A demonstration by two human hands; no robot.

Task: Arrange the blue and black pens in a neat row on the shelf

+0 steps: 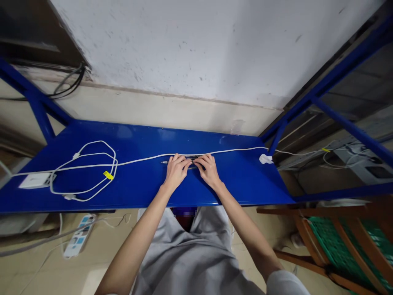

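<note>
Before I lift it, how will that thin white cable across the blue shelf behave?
The thin white cable would likely be floppy and sag: it lies in loose loops. It looks light for its length. It may drag its white plug along the blue metal shelf.

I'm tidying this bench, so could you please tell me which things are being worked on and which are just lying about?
In hand:
- thin dark pens, lying under both hands
- left hand and right hand, fingers resting on them

Lying about:
- white cable across the blue shelf
- coiled cable with yellow tag
- white adapter
- power strip on the floor
</note>
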